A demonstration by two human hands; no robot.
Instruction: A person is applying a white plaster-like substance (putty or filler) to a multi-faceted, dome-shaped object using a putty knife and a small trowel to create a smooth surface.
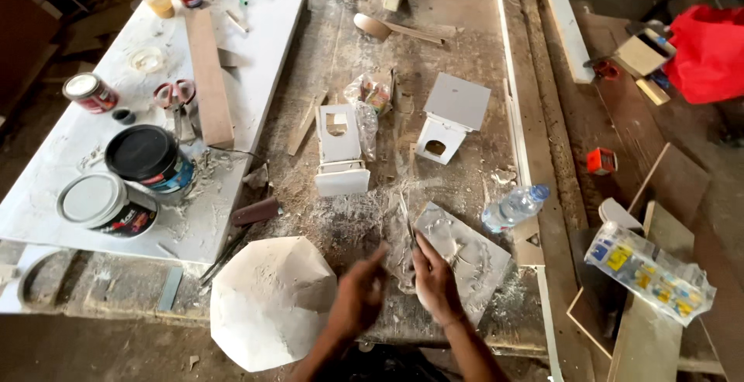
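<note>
Putty-smeared grey panel (463, 254) lies flat at the near edge of the workbench (372, 56), and that's where the action is. Right hand (435, 281) pinches a thin blade-like tool (409, 227), fingers closed round it, tip resting on the panel's left edge. Left hand (358, 297) hovers just left of the panel, fingers loosely extended, holding nothing. Looks like a filling-and-scraping step, mid-way. A next stroke would call for a flat, steady blade angle. Left of the panel sits a white many-sided board (267, 301); beyond it, two small white box pieces (341, 149). Right of the panel, a water bottle (513, 208). Far left, paint tins (108, 204).
</note>
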